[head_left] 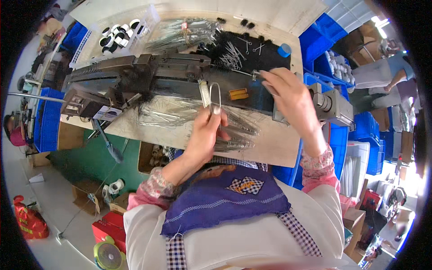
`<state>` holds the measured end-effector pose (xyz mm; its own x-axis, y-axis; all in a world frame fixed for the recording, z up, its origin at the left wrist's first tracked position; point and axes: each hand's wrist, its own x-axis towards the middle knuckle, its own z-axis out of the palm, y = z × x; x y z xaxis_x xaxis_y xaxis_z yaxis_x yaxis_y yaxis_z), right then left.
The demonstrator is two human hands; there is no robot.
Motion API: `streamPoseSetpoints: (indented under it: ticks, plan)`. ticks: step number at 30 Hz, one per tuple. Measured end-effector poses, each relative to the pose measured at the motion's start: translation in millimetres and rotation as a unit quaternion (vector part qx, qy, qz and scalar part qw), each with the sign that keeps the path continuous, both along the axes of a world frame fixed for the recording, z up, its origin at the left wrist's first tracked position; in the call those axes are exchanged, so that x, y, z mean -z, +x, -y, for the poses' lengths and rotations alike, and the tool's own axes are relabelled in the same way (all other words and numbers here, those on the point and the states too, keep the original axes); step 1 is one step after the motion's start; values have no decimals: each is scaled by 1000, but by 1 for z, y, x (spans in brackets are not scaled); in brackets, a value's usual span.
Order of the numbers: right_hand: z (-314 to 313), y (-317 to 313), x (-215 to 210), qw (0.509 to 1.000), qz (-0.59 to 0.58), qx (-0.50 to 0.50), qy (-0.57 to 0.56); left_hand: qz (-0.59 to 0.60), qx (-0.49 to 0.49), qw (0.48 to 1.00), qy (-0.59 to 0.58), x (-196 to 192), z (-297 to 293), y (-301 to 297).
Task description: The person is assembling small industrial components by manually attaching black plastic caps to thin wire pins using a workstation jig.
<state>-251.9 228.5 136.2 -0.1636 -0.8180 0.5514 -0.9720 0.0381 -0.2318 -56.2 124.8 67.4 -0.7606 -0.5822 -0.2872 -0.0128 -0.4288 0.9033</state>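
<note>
My left hand [204, 135] is closed around a bent metal wire [215, 85], whose rounded loop stands up above the thumb. In front of me is a long dark metal machine [166, 72]. A thin twisted wire [240, 71] with dark bristles stretches from it toward a small metal hook [254, 74]. My right hand [292, 96] is beside that hook, fingers stretched out and slightly curved. Whether the fingertips touch the hook is unclear. Bundles of thin wires [166, 113] lie on the wooden table [274, 139] around and under my left hand.
Beyond the machine, small finished wire pieces [231, 56] lie on a black mat [274, 67] near a blue round lid [284, 50]. A clear basket [83, 51] holds black-and-white caps. A yellow-orange block [238, 93] sits on the machine bed. Blue crates [315, 38] stand at right.
</note>
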Motion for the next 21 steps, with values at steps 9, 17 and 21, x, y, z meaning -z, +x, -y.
streamPoseSetpoints:
  ticks: [9, 17, 21]
  plan:
    - [49, 1, 19, 988, -121, -32, 91, -359, 85, 834, 410, -62, 62, 21]
    - [36, -9, 8, 996, -21, -28, 80, -310, -93, 944, 63, -20, 71, 61]
    - [89, -62, -1, 977, -77, 92, 177, 8, 177, 920, -350, -39, 50, -5]
